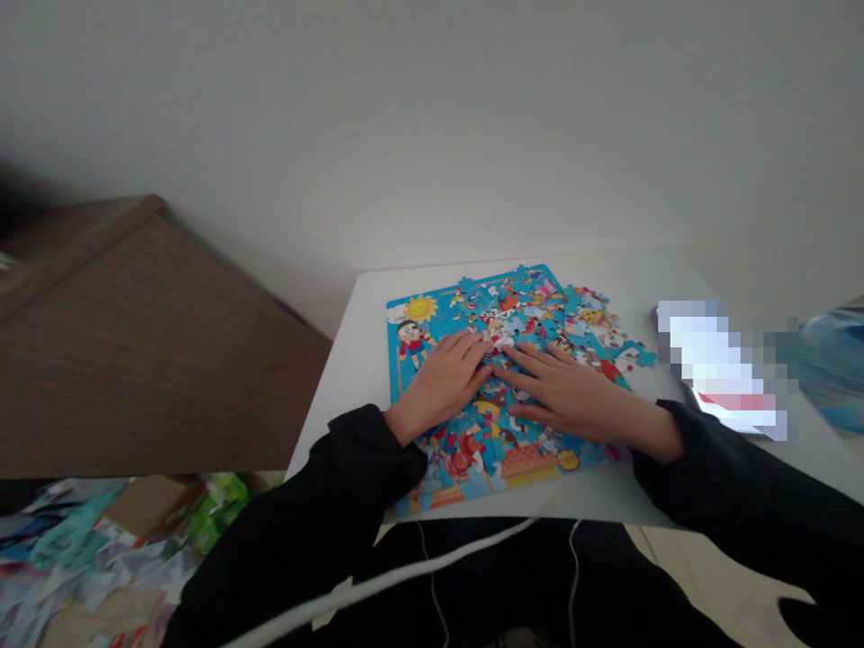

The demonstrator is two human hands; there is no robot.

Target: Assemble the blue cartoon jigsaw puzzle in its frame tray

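Observation:
A colourful cartoon jigsaw puzzle (432,315) lies on a small white table (351,360). Its left part is assembled, while a heap of loose pieces (580,315) covers its upper right. My left hand (442,382) rests flat on the puzzle's middle with the fingers stretched out. My right hand (573,396) lies flat beside it, fingers spread and pointing left, the tips nearly meeting those of the left hand. Neither hand holds a piece. Both arms wear black sleeves.
A brown wooden cabinet (135,342) stands to the left of the table. A pile of papers and packaging (101,549) lies on the floor at the lower left. A blurred object (722,369) and a blue bag (833,364) sit at the table's right.

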